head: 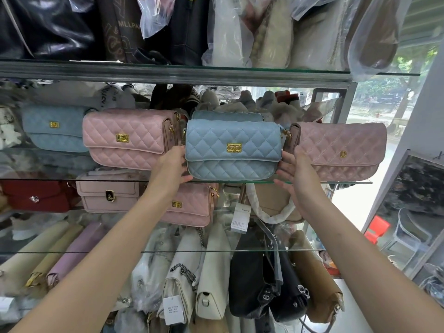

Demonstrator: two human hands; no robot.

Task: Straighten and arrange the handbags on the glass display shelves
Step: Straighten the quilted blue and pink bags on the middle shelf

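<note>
On the glass shelf (336,181), both flat-fingered, left hand (171,164) at nine o'clock and right hand (295,170) at three steady the likely light, soft blue quilted bag (233,150) by its ends.

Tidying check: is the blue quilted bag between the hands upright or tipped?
Upright: the blue quilted bag sits level on the glass shelf, clasp forward, between left hand and right hand.
</note>
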